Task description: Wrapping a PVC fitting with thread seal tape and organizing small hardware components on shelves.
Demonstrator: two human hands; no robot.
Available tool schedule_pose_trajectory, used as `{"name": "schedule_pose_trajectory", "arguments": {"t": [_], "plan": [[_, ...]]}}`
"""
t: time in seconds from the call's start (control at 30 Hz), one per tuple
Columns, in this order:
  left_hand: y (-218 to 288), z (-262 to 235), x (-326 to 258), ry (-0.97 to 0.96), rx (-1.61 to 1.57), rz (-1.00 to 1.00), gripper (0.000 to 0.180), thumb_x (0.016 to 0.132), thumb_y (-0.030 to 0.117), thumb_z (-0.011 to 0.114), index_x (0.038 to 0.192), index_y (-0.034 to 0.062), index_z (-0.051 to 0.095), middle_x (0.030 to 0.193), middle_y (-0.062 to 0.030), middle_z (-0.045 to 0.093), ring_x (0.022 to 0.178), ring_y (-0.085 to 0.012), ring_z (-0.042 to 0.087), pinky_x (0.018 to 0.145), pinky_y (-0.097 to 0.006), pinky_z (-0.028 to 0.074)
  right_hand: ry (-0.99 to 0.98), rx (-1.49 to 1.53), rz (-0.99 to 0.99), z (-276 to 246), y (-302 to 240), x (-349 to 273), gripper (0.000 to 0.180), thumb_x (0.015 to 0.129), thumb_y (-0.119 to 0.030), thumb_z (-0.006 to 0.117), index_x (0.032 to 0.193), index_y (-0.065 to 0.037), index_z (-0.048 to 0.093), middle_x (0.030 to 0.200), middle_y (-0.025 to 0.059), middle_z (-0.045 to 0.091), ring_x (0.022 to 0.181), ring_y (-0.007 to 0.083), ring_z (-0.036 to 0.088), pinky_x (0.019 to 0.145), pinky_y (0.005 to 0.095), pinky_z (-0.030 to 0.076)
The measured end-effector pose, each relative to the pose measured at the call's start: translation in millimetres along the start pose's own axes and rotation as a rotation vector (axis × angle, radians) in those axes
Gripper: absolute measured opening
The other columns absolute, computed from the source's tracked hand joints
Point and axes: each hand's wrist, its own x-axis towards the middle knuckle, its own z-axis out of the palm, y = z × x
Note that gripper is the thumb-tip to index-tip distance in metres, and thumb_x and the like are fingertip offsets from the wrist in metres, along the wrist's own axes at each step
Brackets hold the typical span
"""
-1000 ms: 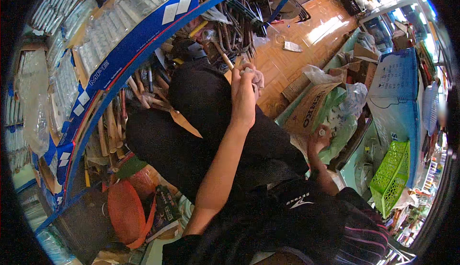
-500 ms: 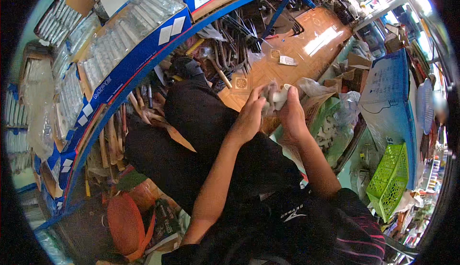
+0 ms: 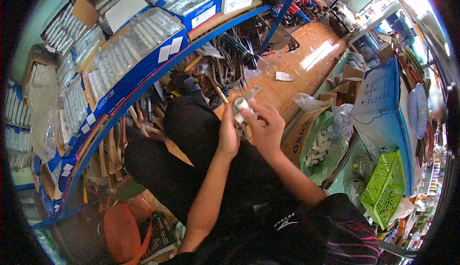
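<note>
Your black trousers fill the near ground, and above your lap both hands meet. Your left hand is closed around the side of a white pipe fitting, and your right hand grips the same fitting from the other side, fingers curled over it. The fitting sits between your two hands, just above your knees, its round open end turned up. To your right, an open bag holds more white fittings, with a green basket beside it. To your left, a blue shelf carries clear packs. Beyond your hands lies the tiled floor, with tools heaped near the shelf.
</note>
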Motion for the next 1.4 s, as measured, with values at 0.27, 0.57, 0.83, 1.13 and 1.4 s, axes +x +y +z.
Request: {"name": "schedule_pose_trajectory", "arguments": {"t": [0.27, 0.57, 0.83, 1.13, 1.4], "plan": [[14.6, 3.4, -3.3, 0.000, -0.199, 0.007, 0.075, 0.106, 0.060, 0.027, 0.156, 0.0040, 0.032, 0.151, -0.0118, 0.047, 0.139, -0.0259, 0.046, 0.118, -0.039, 0.032, -0.507, -0.335, -0.295, -3.9, -1.7, 7.0, 0.081, 0.098, -0.032, 0.064, 0.157, 0.004, 0.021, 0.138, 0.0349, 0.049, 0.132, 0.0468, 0.049, 0.113, 0.0489, 0.036], [-2.7, 4.4, 0.1, -0.056, 1.009, 0.435, 0.062, 0.109, 0.043, 0.036, 0.154, 0.0013, 0.037, 0.151, -0.0220, 0.043, 0.139, -0.0370, 0.043, 0.115, -0.046, 0.032, -0.546, 0.307, 0.335, -16.7, 23.4, 16.4, 0.038, 0.112, -0.027, 0.043, 0.135, 0.000, 0.054, 0.108, 0.0011, 0.064, 0.097, 0.0108, 0.056, 0.088, 0.0299, 0.049], [4.8, 5.7, -2.8, -0.093, 1.144, 0.426, 0.053, 0.094, 0.032, 0.070, 0.132, -0.0027, 0.057, 0.122, -0.0232, 0.063, 0.116, -0.0403, 0.060, 0.100, -0.044, 0.045, -0.639, 0.258, 0.530, -50.9, -7.2, 23.6, 0.043, 0.113, -0.035, 0.036, 0.131, -0.002, 0.057, 0.111, 0.0006, 0.062, 0.099, 0.0128, 0.057, 0.090, 0.0311, 0.048], [-5.9, 11.8, -10.6, -0.168, 1.252, 0.515, 0.043, 0.090, 0.037, 0.072, 0.100, -0.0042, 0.065, 0.094, -0.0212, 0.063, 0.089, -0.0448, 0.059, 0.081, -0.050, 0.048, -0.847, -0.322, 0.165, -95.0, -40.5, 38.9, 0.039, 0.109, -0.032, 0.043, 0.119, 0.003, 0.057, 0.104, 0.0251, 0.067, 0.099, 0.0394, 0.066, 0.088, 0.0460, 0.050], [-10.1, 12.1, -9.9, -0.162, 1.151, 0.408, 0.039, 0.095, 0.032, 0.066, 0.086, -0.0049, 0.060, 0.084, -0.0237, 0.060, 0.083, -0.0456, 0.060, 0.073, -0.050, 0.048, -1.044, -0.439, 0.207, -109.4, -58.8, 52.0, 0.033, 0.104, -0.026, 0.047, 0.107, 0.005, 0.057, 0.089, 0.0283, 0.064, 0.090, 0.0483, 0.063, 0.082, 0.0533, 0.049]]}}
